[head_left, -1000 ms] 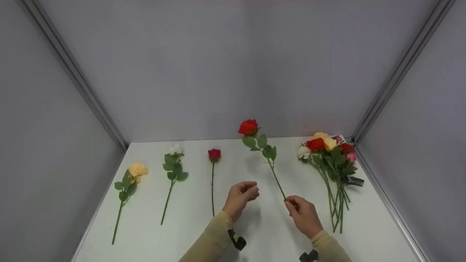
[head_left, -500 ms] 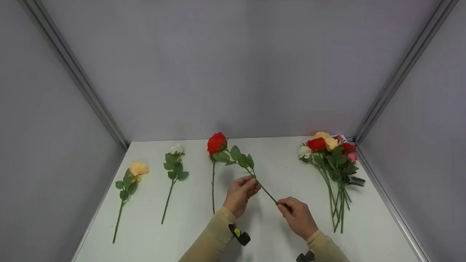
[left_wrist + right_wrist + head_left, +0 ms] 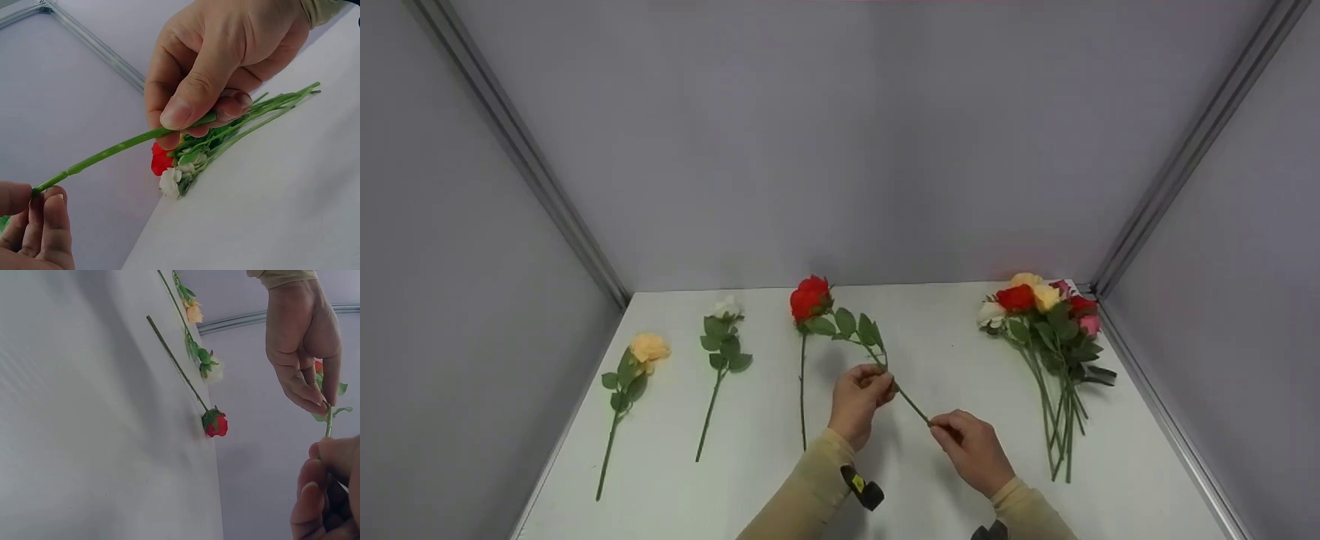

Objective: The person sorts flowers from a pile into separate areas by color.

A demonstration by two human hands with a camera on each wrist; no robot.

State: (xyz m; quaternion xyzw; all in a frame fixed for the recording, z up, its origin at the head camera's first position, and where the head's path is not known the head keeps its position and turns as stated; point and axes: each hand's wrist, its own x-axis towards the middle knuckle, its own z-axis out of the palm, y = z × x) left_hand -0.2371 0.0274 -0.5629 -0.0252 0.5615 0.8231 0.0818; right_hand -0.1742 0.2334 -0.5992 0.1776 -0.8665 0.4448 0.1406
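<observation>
A red rose (image 3: 811, 298) is held above the desk (image 3: 1132, 487) by both hands: the left grip (image 3: 861, 405) pinches its stem just below the leaves, and the right grip (image 3: 973, 452) pinches it near the lower end. The bloom points up and to the left of the left grip. In the head view it overlaps the bloom of a dark red rose (image 3: 215, 423) lying on the desk to the left of that grip; the right wrist view shows the two blooms apart. Farther left of the left grip lie a white rose (image 3: 727, 346) and then a yellow rose (image 3: 635, 388), while to the right of the right grip rests a bunch of roses (image 3: 1061, 330) with a dark band (image 3: 1099, 373) at its side. The left wrist view brings out the thumb of the right grip pressed along the stem, with a scrap of green past it that may be the stem's end; it is hard to tell. There, the right grip hides part of the bunch behind it, and the left grip is cut off at the frame's edge. In the right wrist view, the left grip covers most of the held bloom, and the right grip is cut off by the frame.
</observation>
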